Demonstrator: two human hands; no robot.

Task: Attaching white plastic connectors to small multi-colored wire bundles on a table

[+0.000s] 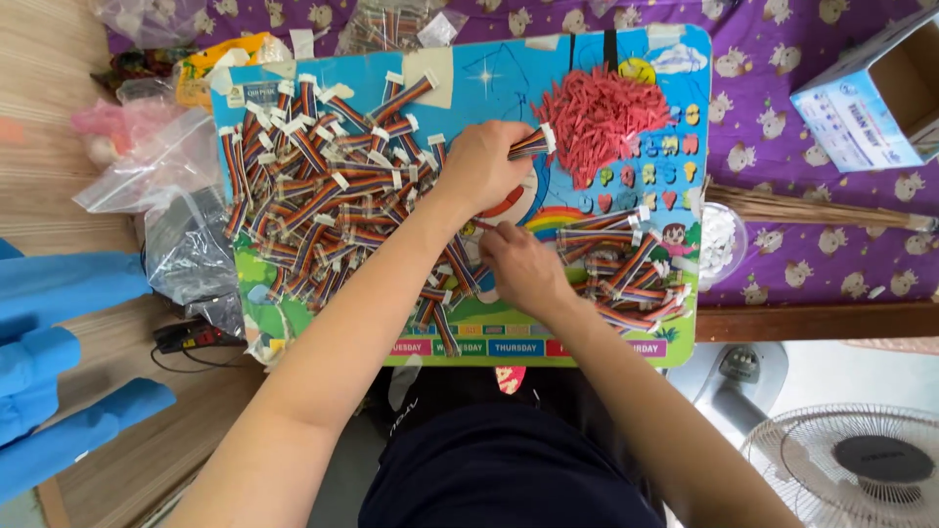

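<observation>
A person sits over a colourful cartoon board (489, 88) that lies flat in front of them, and I take this board as the landmark. To the left of the board, on the wooden floor (49, 88), there are clear plastic bags (147, 166) and, lower, some blue cloth (59, 323). On the left half of the board lies a big heap of short rainbow ribbon cables (323, 186) with white connectors at the ends, many of them crossing each other. Near the middle of the board the left hand (479, 166) is closed around one ribbon cable (531, 144); the grip is tight on it, and the white end of the cable points toward the right side of the board. Just below it, still at the middle of the board, the right hand (523, 269) rests with the fingers bent down on the surface; its grip is narrow, but I cannot tell if it holds something. On the upper right part of the board is a pile of small red pieces (597, 117). On the lower right part lies a smaller heap of finished cables (631, 269). To the right of the board, on the purple cloth (782, 147), stands an open cardboard box (871, 93). Below the right corner of the board a white fan (851, 460) is on the floor.
</observation>
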